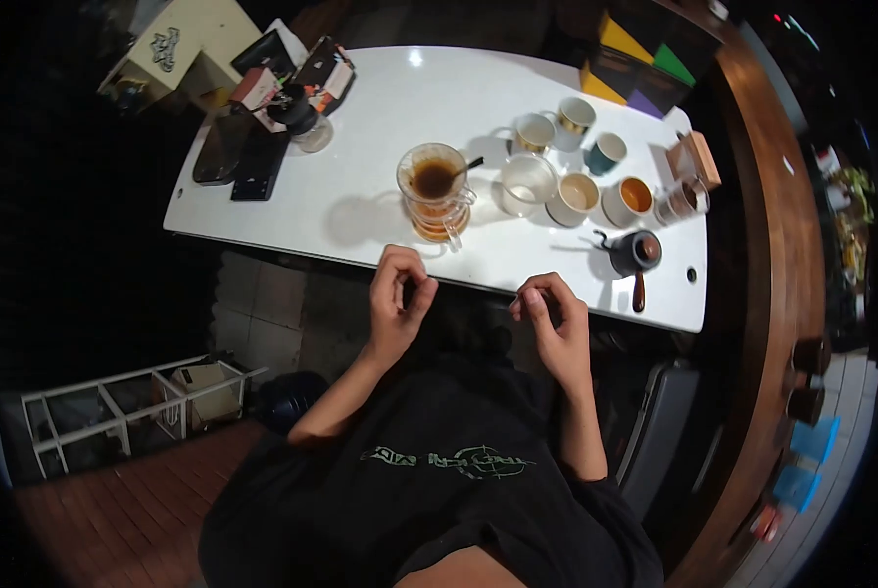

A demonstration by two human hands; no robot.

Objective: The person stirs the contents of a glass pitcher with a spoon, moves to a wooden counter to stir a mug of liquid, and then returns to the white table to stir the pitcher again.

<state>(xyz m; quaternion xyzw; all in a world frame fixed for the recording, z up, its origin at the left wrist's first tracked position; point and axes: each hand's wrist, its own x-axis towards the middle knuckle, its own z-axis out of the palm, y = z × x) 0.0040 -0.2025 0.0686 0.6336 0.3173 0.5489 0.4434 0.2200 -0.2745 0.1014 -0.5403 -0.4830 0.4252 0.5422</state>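
My left hand hovers at the near edge of the white table, fingers curled loosely with thumb and fingertips close together, holding nothing I can see. My right hand is beside it, fingers also curled inward, empty as far as I can tell. Just beyond the left hand stands a glass pour-over dripper with brown coffee on a glass server, a dark spoon handle sticking out of it. Neither hand touches it.
Right of the dripper are an empty glass cup, several ceramic cups, one holding orange liquid, and a small dark pot with wooden handle. Phones and a dark tablet lie at the left. A white rack stands on the floor.
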